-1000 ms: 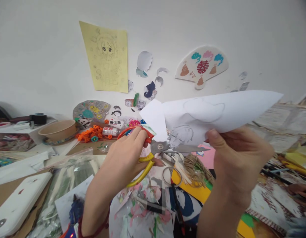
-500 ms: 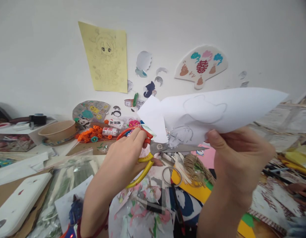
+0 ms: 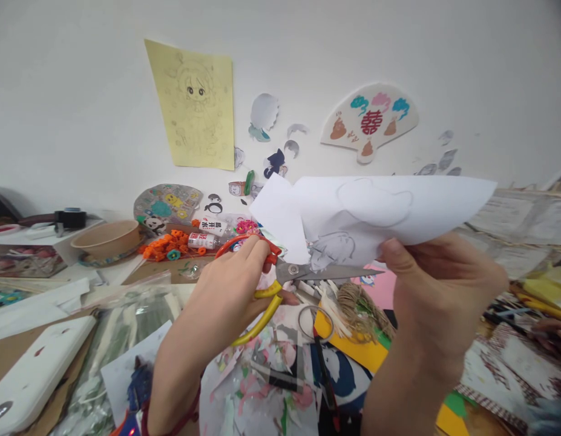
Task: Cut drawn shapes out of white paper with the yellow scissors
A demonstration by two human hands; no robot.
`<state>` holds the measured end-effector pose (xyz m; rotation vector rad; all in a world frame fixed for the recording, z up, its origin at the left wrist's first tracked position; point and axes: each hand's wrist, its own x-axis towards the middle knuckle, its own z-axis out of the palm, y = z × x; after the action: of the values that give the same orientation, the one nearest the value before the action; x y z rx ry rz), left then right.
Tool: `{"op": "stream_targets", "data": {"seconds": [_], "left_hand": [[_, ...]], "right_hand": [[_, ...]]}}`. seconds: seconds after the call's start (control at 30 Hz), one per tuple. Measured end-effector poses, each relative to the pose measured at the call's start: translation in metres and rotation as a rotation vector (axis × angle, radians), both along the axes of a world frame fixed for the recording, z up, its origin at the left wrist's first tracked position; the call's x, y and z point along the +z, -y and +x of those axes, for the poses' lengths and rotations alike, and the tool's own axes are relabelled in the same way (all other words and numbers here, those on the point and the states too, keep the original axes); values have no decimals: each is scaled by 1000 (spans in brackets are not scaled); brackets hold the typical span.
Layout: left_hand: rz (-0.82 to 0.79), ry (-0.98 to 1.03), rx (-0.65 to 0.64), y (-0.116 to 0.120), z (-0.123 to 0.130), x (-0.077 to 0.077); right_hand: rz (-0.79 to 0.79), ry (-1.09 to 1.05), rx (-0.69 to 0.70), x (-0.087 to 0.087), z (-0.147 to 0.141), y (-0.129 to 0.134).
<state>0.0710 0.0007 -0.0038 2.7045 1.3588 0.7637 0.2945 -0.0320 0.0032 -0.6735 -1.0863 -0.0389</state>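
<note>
In the head view my left hand (image 3: 230, 284) is closed round the red and yellow handles of a pair of scissors (image 3: 298, 272), whose blades point right. A white sheet of paper (image 3: 325, 200) with pencil drawings is pinched between the thumb and fingers of my right hand (image 3: 439, 278). The scissors' blades lie at the sheet's lower edge, beside a small drawn figure. A cut strip at the sheet's left end sticks out at an angle. Part of the blades is hidden by the paper.
Paper scraps (image 3: 262, 387) lie in a pile below my hands. A twine coil (image 3: 362, 306), a tape ring (image 3: 315, 323) and an orange sheet (image 3: 366, 351) are nearby. To the left stand a brown bowl (image 3: 105, 237) and a white case (image 3: 39, 369). Another person's hand (image 3: 552, 333) shows at far right.
The sheet's right end has dipped and swung slightly toward the left, uncovering more cutouts on the wall. Both hands keep nearly the same place and grip.
</note>
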Motion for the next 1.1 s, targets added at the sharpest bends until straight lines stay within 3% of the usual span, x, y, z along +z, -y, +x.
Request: {"op": "stream_targets", "data": {"seconds": [0.37, 0.63, 1.1], "left_hand": [[-4, 0, -7, 0, 0, -1], [164, 1, -10, -3, 0, -2], [208, 11, -45, -3, 0, -3]], "right_hand": [[19, 13, 0, 0, 1, -1], [0, 6, 5, -1, 0, 1], [-15, 9, 4, 1, 0, 2]]}}
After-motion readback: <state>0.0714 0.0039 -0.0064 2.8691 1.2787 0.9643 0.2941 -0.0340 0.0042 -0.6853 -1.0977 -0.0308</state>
